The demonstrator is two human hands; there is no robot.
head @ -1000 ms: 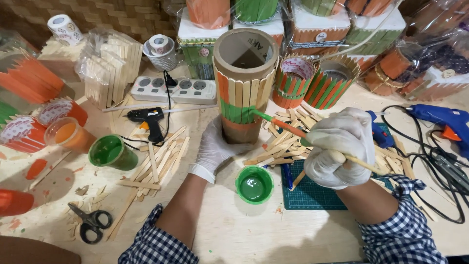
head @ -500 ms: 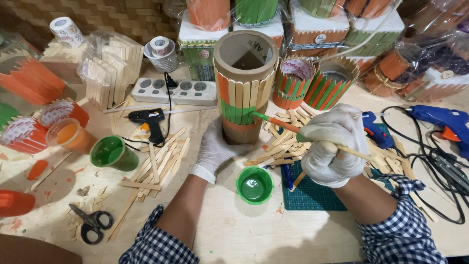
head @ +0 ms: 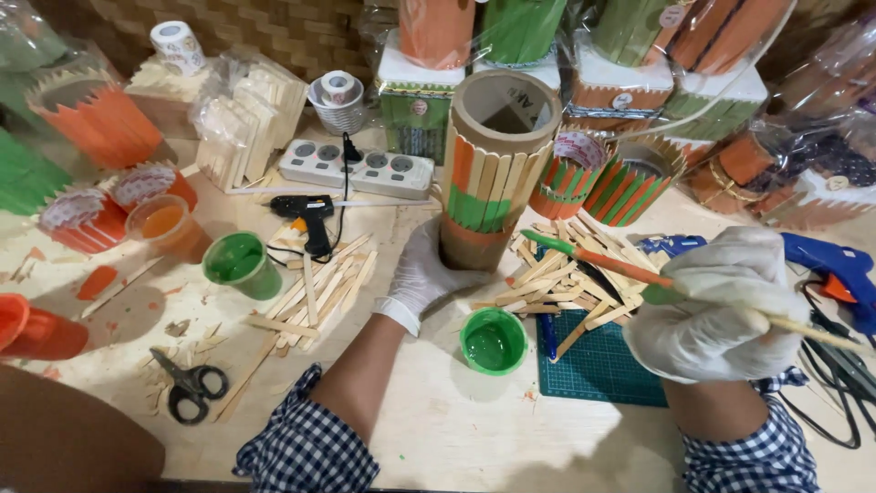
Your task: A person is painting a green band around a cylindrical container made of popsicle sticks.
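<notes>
Here we gripped the tube near its base with our left hand, upright on the table. Our right hand clenched a brush, its tip just beside the tube, above 1 green cup.

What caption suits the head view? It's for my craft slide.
Gloved left hand steadies a stick-clad tube; gloved right hand holds a green-tipped paintbrush.

Cardboard tube upright, clad in wooden sticks with orange and green bands, open top. Paintbrush just right of tube, tilted, green-tipped bristles pointing at its lower side, not touching.
</notes>
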